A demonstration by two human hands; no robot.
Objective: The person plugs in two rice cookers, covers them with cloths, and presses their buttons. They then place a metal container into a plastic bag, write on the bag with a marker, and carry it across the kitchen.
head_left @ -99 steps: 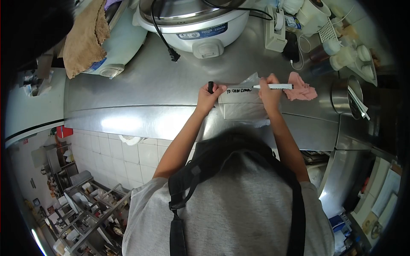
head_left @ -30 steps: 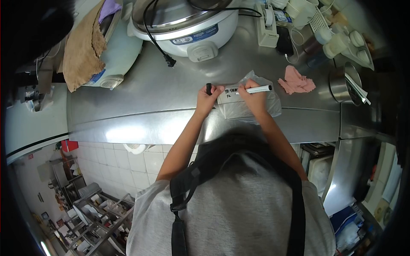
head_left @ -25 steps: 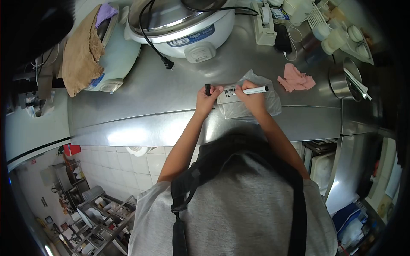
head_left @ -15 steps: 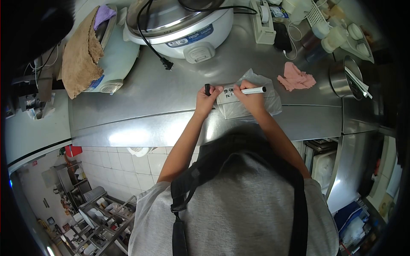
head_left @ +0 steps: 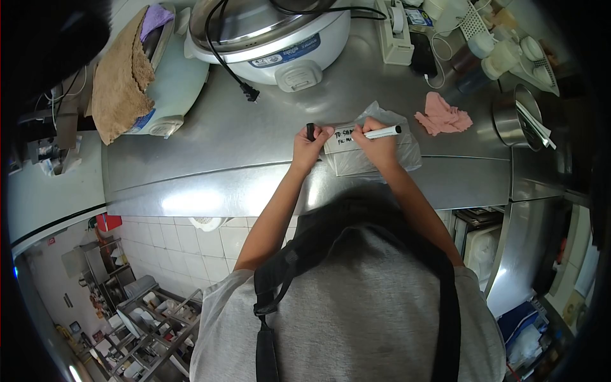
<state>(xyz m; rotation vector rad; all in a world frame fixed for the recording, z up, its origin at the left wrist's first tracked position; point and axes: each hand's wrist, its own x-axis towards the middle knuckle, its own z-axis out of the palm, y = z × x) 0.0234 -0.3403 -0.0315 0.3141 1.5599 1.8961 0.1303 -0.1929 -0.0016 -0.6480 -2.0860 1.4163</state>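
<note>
In front of me on the steel counter lies a clear plastic bag [head_left: 408,153] with a pale, flat, boxy item [head_left: 350,163] that bears black handwriting along its upper part. My right hand [head_left: 380,149] grips a white marker [head_left: 384,132], its tip hidden behind my fingers at the writing. Closed around a black marker cap [head_left: 310,132], my left hand [head_left: 308,150] rests at the left edge of the bag, with the thumb touching that edge.
A large rice cooker [head_left: 273,57] with a black cord and plug [head_left: 250,93] stands at the back. To the right are a pink cloth [head_left: 442,114], a phone [head_left: 422,56], a tape dispenser [head_left: 396,38] and a steel pot [head_left: 509,118]. A brown towel [head_left: 121,83] covers something at left.
My right hand has shifted slightly to the right with the marker, and more black letters show on the item. My left hand has stayed nearly in place.
</note>
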